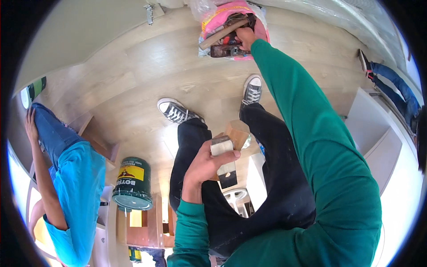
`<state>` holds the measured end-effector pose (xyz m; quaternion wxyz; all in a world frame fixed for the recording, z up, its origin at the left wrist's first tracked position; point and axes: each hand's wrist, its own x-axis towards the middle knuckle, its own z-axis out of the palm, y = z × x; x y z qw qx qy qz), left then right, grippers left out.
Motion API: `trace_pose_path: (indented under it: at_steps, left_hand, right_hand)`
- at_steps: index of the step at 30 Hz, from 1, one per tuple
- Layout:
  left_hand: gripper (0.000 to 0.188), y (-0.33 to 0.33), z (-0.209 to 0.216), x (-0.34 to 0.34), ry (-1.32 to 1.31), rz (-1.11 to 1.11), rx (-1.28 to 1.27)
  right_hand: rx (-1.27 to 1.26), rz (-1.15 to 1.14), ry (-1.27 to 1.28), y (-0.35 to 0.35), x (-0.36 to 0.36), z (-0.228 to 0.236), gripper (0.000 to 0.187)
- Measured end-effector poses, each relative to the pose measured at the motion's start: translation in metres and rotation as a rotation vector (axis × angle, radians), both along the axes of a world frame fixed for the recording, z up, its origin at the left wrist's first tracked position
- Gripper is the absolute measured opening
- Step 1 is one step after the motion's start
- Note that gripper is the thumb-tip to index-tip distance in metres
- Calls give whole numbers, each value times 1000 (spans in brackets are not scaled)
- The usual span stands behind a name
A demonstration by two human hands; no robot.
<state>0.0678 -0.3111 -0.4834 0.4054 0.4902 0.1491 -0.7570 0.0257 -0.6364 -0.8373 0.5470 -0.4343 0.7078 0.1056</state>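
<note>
Green sleeve (311,120) stretched to the pink bag (219,17)

My right hand (245,38) curls inside, its hold hidden; just left, a wooden handle (221,35) slants away rightward. Closer to me, my left hand (205,163) clasps a pale, dark-ended block (221,148).

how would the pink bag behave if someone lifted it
The bag would probably sag and fold, since its sides look thin and crumpled. It may be heavy for its size, given the tools packed inside. The wooden stick across its opening might slide out if tipped.
</note>
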Motion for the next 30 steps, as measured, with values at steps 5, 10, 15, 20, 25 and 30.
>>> trace_pose_path:
  at_steps: [5,10,15,20,25,30]
  left_hand:
    - [40,-16,7,7,49,9,-14]
    - [34,-19,10,11,19,-12,-28]
    - [32,-19,10,12,4,-33,-40]
    - [25,-19,11,6,-8,20,-52]
    - [25,-13,11,5,-17,39,-25]
    - [27,-14,10,1,-16,67,-28]
  right_hand:
    - [-31,58,111,-24,14,38,23]
    - [72,-51,146,-25,24,62,34]
    - [-92,72,-16,-29,-6,81,57]
    - [-274,340,-137,-36,-26,96,67]
    - [44,264,-228,-30,-14,120,59]
    - [172,117,-365,-20,-21,124,39]
